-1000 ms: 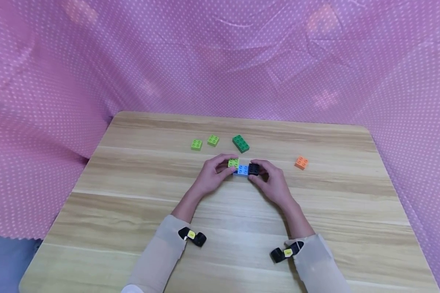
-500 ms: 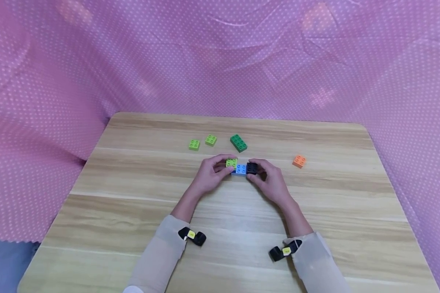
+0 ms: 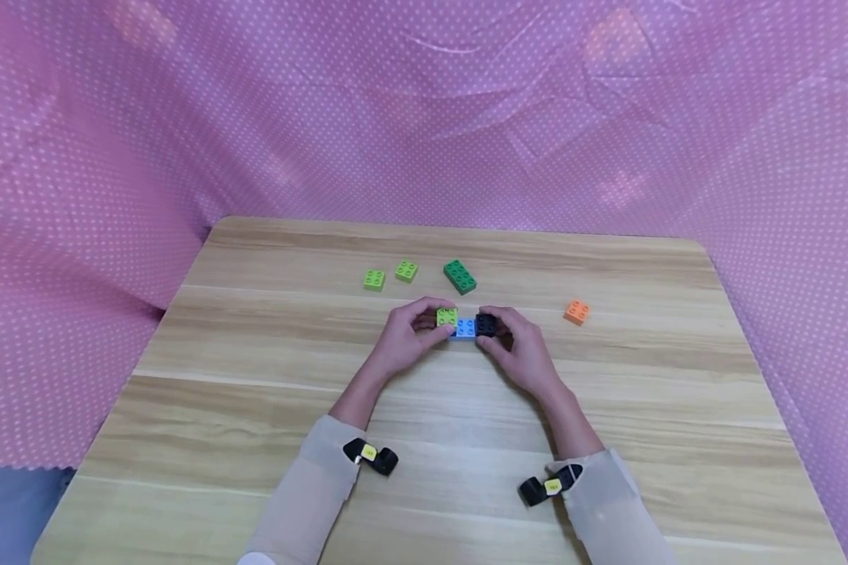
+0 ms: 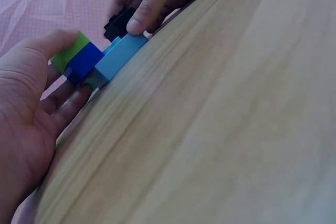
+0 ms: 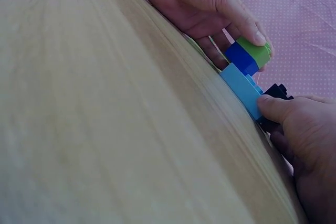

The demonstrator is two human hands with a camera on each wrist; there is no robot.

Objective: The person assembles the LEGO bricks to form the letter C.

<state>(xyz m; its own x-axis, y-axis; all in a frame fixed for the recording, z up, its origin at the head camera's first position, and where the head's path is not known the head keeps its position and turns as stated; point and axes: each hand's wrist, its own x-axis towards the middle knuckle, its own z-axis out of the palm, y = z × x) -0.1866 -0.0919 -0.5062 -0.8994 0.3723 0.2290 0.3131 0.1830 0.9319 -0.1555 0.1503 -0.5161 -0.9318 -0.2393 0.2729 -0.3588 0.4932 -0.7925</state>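
In the head view my left hand [image 3: 406, 337] pinches a lime green brick [image 3: 447, 316] between thumb and fingers. A dark blue brick [image 4: 86, 62] is under the lime one, as the left wrist view shows. Together they stand at the left end of a light blue brick [image 3: 466, 328]; whether the studs are fully pressed together, I cannot tell. My right hand [image 3: 523, 351] grips a black brick [image 3: 486, 325] at the light blue brick's right end. Its thumb lies against the side of the light blue brick [image 5: 241, 90] in the right wrist view.
Beyond the hands lie two loose lime bricks, the left one [image 3: 374, 279] and the right one [image 3: 406, 271], and a longer dark green brick [image 3: 460, 277]. An orange brick [image 3: 576, 311] lies to the right on the wooden table [image 3: 254, 329]. A pink dotted cloth [image 3: 424, 118] hangs behind.
The head view has shifted slightly. Both hands keep their grips, and the lime brick has moved very slightly toward me; little else differs.
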